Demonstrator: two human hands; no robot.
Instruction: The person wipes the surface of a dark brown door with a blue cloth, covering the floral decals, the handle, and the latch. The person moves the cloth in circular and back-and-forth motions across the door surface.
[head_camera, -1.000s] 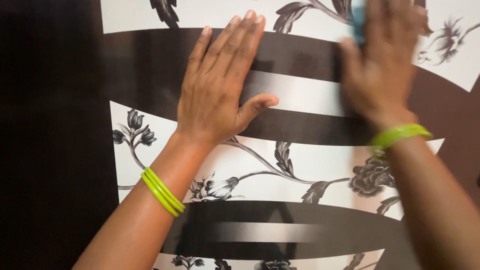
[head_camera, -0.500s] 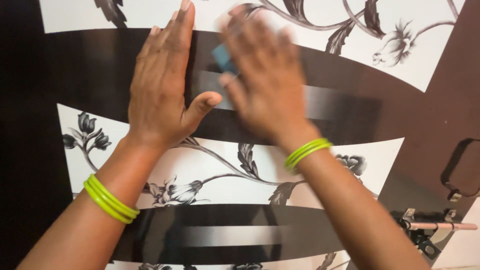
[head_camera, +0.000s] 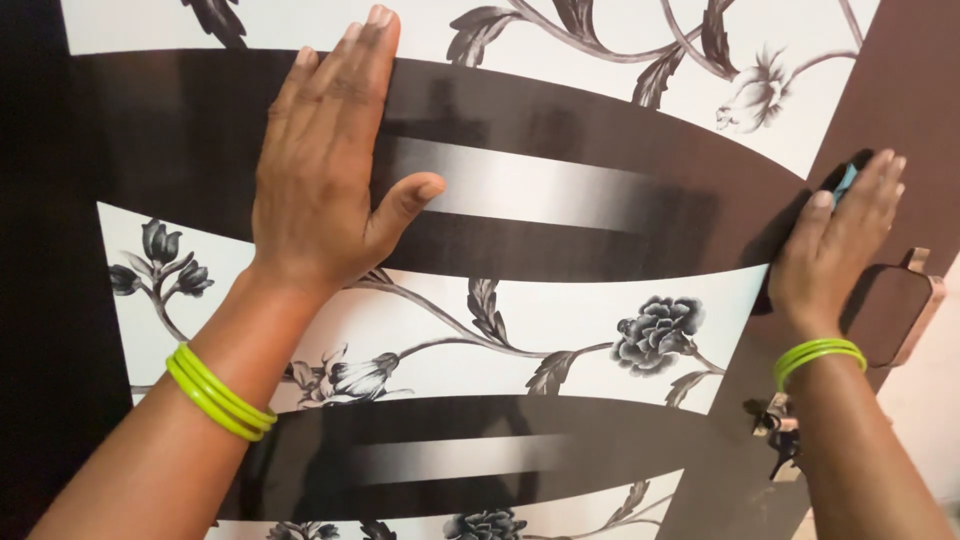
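I see no packages, labels, signs or screens here. What lies under my palms is only a large decorative sheet with curved dark bands and white bands printed with grey flowers and leaves, stuck on a brown door; it carries no writing.

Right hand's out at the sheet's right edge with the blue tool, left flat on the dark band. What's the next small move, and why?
Probably draw the right hand and its blue tool down along the patterned sheet's right edge. The tool sits at the dark band's end, the floral band below looks unpressed, and the left hand pins the sheet flat.
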